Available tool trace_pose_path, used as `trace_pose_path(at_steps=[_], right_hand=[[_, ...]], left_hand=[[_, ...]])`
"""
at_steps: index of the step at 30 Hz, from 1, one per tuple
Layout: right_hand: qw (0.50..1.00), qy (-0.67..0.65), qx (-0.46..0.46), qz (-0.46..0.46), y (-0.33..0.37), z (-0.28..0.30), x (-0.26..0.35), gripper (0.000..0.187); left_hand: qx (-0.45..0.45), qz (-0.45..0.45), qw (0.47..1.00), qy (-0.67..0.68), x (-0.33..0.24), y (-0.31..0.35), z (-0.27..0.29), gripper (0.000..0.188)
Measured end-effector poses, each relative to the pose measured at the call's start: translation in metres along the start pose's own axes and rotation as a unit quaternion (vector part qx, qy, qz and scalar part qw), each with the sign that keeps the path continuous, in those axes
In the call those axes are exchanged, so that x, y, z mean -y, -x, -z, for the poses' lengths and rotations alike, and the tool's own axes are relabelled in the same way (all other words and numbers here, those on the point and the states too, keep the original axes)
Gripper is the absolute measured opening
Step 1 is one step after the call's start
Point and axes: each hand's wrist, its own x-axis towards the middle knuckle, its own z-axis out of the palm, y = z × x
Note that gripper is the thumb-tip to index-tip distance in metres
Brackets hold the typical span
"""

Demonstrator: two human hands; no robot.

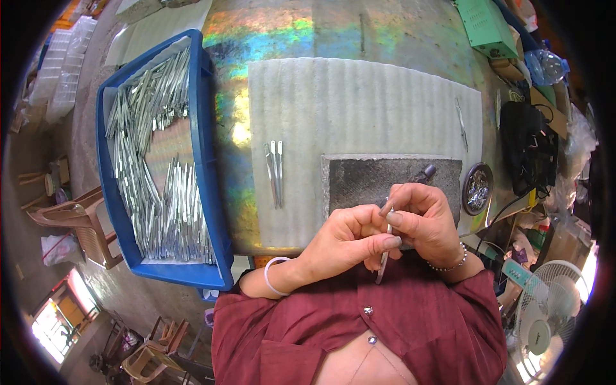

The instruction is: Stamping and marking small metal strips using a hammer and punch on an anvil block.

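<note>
My left hand [346, 240] and my right hand [427, 218] meet in front of my chest, near the front edge of the table. Between thumbs and fingers, both pinch a slim metal strip [382, 266] that stands nearly upright; the fingers hide part of it. Beyond them, a dark rectangular pad [369, 183] lies on a white foam sheet [366, 109], with a short black cylindrical tool [424, 174] on top. Left of the pad rest 3 similar metal strips [274, 173], side by side. A thin pointed metal tool [461, 122] lies near the sheet's right side.
To the left, a blue tray [204, 128] holds many loose metal strips. A round dark dish [477, 204] with small shiny pieces sits right of the pad. Further right are a black bag [529, 144], a green metal box [486, 29], a plastic bottle [547, 66] and a fan [550, 301].
</note>
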Motion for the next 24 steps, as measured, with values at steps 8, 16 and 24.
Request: trace_pose_path(at_steps=[8,16,24], right_hand=[[0.999,-0.003,0.007,-0.052,-0.003,-0.009,0.003,0.006],[0.999,-0.001,0.009,-0.039,0.001,-0.010,0.002,0.007],[0.998,-0.048,0.018,-0.035,0.007,-0.003,0.000,0.012]], left_hand=[[0.019,-0.002,0.999,0.027,0.000,0.007,0.005,0.016],[0.015,-0.033,0.999,-0.033,-0.005,0.011,-0.002,0.018],[0.020,-0.011,0.999,-0.028,-0.003,0.009,-0.008,0.013]])
